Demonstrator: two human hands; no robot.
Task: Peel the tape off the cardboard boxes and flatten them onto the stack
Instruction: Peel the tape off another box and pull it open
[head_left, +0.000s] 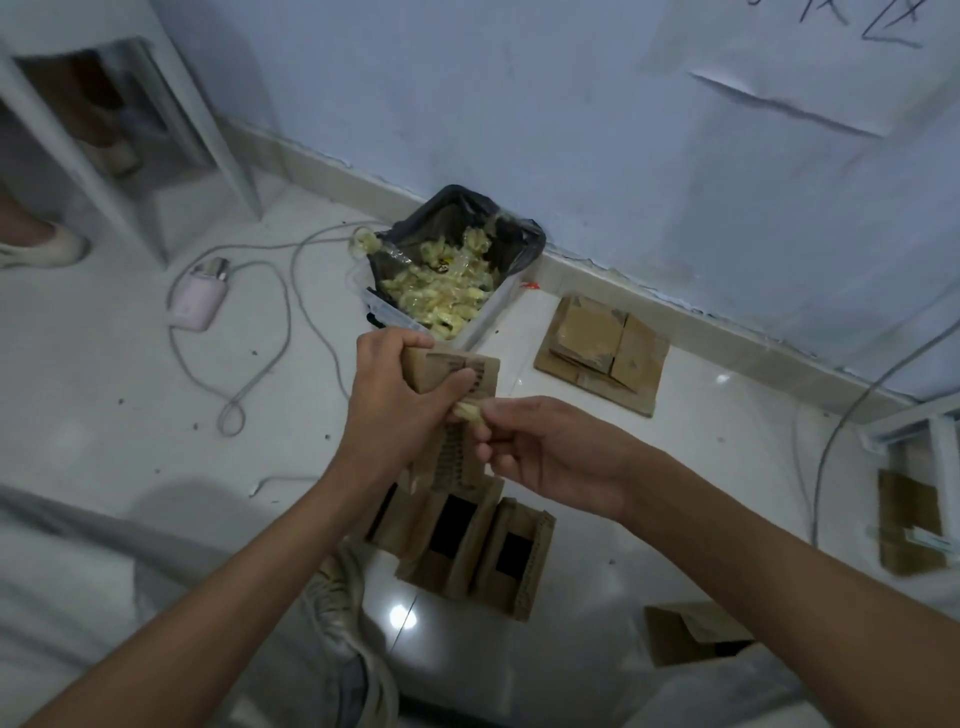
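My left hand (395, 400) grips a small brown cardboard box (452, 371) at its top end, held up over the floor. My right hand (545, 457) pinches a crumpled strip of yellowish tape (470, 411) at the box's side, just below my left thumb. Lower down the box hangs opened, its flaps (462, 545) spread with dark gaps between them. A stack of flattened cardboard (602, 353) lies on the white floor by the wall, to the right of the box.
A bin lined with a black bag (447, 270) holds several wads of peeled tape, just beyond my hands. A pink charger (200, 296) and cables lie left. More cardboard boxes (691, 631) sit at lower right and by a frame (909, 519). My shoe (343, 613) is below.
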